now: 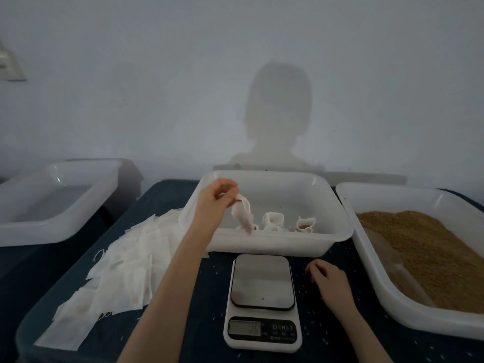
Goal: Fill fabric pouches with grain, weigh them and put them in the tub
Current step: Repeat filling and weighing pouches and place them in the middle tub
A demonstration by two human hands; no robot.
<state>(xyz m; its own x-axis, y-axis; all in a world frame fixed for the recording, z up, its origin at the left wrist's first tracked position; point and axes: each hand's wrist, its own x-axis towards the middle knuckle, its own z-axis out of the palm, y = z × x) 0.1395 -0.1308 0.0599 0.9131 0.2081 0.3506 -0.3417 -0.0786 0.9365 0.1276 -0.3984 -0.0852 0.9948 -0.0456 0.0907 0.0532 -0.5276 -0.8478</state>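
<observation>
Hanging from the left hand [218,195], a white fabric pouch [242,214] was seen over the near left part of the white tub [337,231]; it was pinched at its top between curled fingers, its lower end dangling just inside the tub's front wall. Two more pouches [273,221] were noted standing in the tub, one with brown grain visible at its mouth. The right hand [330,280] was recorded resting on the dark table [199,323] just right of the scale [262,302], fingers loosely curled and nothing held. The scale's steel platform was bare; its display could not be read. A spread pile of flat unfilled pouches [123,271] was observed left of the scale, touching the tub's left corner. A tray of brown grain [424,258] was logged at the right, beside the tub. A further white tray [52,200] was noted far left, well apart. Loose grains were seen scattered on the table around the scale.
</observation>
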